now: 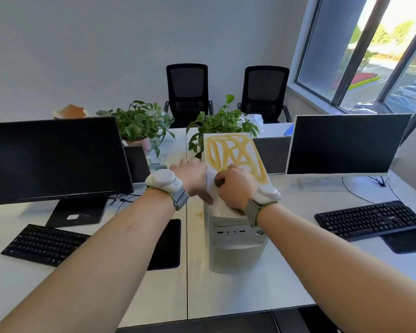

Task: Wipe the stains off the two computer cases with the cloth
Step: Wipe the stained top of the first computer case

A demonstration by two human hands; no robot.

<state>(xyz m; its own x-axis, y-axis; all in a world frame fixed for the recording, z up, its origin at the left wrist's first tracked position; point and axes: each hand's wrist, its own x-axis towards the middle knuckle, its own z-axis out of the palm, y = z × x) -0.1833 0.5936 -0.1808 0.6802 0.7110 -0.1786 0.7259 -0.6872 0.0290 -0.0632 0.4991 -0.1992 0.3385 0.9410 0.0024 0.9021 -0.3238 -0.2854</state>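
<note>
Desk: a big white desk (pixel 226 296) fills the lower part of the view.
Left screen: a dark screen (pixel 55 157) stands on the left side of the desk.
Right screen: a white-edged screen (pixel 346 144) stands on the right side.
Chairs: two black chairs (pixel 187 92) are behind the desk, by the wall.
Computer case: a white computer case (pixel 237 246) stands upright in the middle of the desk, between the two screens. Only one case can be seen.
Stains: yellow-brown stains (pixel 233 151) run in criss-cross lines over the top of the case, on the far part.
Keyboards: a black keyboard (pixel 43 245) lies near the left screen. Another keyboard (pixel 368 221) lies near the right screen.
Plants: two green plants (pixel 139 123) sit at the back of the desk, behind the case.
Left hand: the left hand (pixel 192 177) rests on the left top edge of the case, fingers spread a little, holding nothing that can be seen.
Right hand: the right hand (pixel 234 188) is curled tight on the cloth, pressing it on the top of the case.
Cloth: the white cloth (pixel 220 205) is bunched under the right hand, on the near end of the case top.
</note>
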